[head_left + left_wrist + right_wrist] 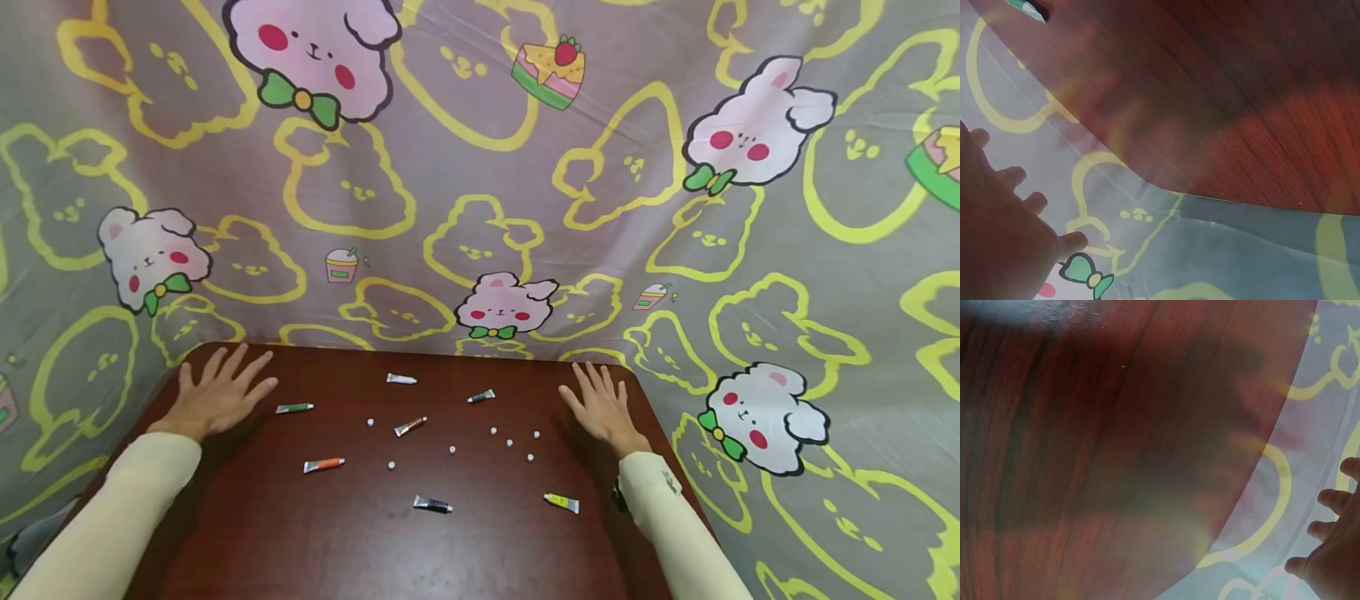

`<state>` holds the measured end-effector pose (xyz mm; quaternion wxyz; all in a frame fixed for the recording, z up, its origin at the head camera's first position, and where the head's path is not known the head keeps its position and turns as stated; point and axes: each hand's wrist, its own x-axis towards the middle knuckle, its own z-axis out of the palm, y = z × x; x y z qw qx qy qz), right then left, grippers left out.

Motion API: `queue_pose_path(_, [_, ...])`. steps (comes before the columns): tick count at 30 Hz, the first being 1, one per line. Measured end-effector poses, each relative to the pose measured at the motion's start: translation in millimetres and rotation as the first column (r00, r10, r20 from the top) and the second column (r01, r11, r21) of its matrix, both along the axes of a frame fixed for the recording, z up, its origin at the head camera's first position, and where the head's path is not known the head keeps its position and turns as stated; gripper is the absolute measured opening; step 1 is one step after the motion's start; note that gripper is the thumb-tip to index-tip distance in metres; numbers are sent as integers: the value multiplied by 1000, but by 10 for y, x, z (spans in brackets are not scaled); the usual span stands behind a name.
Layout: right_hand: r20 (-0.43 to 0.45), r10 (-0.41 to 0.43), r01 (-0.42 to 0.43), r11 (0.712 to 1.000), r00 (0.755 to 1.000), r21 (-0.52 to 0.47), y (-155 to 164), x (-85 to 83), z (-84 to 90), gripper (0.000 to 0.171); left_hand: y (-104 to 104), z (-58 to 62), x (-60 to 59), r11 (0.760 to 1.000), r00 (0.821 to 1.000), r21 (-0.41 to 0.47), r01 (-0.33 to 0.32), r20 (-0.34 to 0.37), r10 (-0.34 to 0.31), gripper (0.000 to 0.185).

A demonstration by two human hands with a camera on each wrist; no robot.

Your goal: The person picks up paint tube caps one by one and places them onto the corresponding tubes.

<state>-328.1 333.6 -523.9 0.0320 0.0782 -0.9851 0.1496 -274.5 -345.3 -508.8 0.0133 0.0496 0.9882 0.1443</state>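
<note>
We laid our left hand (217, 398) flat on the dark wooden table (480, 542), fingers spread straight and holding nothing, with the green tube (294, 407) just beside it. Our right hand (600, 406) lay flat too, fingers straight and empty, near the teal tube (481, 396). Between them lay more small tubes and scattered white caps (510, 442).

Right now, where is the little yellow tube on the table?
In the head view the yellow tube lies near the table's front right, just inside the right sleeve, with the black tube to its left.
</note>
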Motion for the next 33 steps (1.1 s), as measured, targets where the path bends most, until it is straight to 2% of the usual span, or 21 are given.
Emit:
queue_pose_path(24, [-17,41,-42,999,999,-30,-191,124,-47,80,337,11,-42,996,996,-35,80,-24,-81,77])
queue_pose_path(33, [-7,44,-44,999,999,-7,-222,158,-155,79,461,-25,-38,993,992,-7,118,-50,-118,72])
